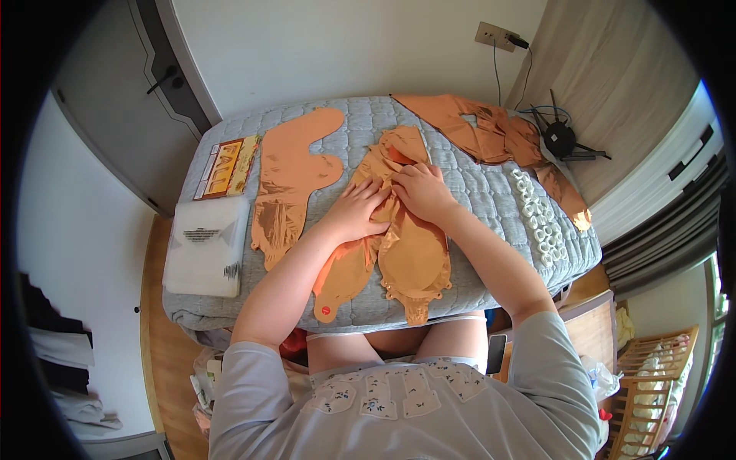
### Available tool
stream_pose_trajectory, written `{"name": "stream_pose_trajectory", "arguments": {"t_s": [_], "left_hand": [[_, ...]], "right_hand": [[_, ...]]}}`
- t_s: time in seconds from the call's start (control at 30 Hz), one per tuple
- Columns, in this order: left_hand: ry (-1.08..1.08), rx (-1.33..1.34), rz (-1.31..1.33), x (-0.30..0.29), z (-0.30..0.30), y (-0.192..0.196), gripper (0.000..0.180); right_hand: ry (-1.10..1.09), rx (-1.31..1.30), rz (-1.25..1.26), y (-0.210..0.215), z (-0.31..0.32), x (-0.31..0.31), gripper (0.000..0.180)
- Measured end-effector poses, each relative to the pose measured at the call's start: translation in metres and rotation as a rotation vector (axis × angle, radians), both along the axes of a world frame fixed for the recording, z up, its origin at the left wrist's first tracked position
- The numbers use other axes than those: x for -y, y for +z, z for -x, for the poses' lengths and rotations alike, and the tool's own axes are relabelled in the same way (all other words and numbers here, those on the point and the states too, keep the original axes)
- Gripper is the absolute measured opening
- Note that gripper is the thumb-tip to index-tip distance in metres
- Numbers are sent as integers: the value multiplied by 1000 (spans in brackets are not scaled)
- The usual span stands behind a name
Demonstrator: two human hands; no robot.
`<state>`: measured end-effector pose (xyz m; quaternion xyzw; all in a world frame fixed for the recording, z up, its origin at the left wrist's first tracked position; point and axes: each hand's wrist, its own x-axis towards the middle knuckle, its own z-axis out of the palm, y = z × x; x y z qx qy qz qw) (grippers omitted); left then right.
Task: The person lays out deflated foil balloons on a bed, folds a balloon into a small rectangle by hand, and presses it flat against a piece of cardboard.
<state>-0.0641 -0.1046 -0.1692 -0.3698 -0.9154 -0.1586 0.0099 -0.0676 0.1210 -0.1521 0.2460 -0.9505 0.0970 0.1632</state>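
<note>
A flat, uninflated orange foil balloon (399, 245) lies in front of me on the grey quilted bed (475, 199). My left hand (356, 211) presses on its left side, fingers spread over the crumpled foil. My right hand (420, 188) rests on the upper middle of the same balloon, fingers curled against the foil. The two hands nearly touch. A second flat orange balloon (295, 172) lies apart to the left.
More orange foil balloons (491, 130) are piled at the far right of the bed, beside a strip of white tabs (540, 218). A white plastic bag (205, 245) and a printed card (228, 166) lie at the left. A black device (560, 139) with cables sits by the wall.
</note>
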Motion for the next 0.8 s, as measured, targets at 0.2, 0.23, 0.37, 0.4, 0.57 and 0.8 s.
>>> {"name": "stream_pose_trajectory", "arguments": {"t_s": [0.2,0.23,0.37,0.4,0.57,0.8], "left_hand": [[11,0,-16,3,-2,-1,85],[16,3,-15,3,-2,0,85],[8,24,-12,0,-3,4,84],[12,23,-13,0,-2,4,84],[0,14,-14,5,0,-4,84],[-3,32,-6,2,0,-2,86]], "right_hand": [[-102,65,-106,7,-1,13,27],[-113,87,32,7,2,10,27],[-225,67,346,9,17,-27,32],[-221,67,345,6,18,-39,32],[-205,161,235,-2,10,-54,58],[-222,132,117,-4,2,-44,63]]}}
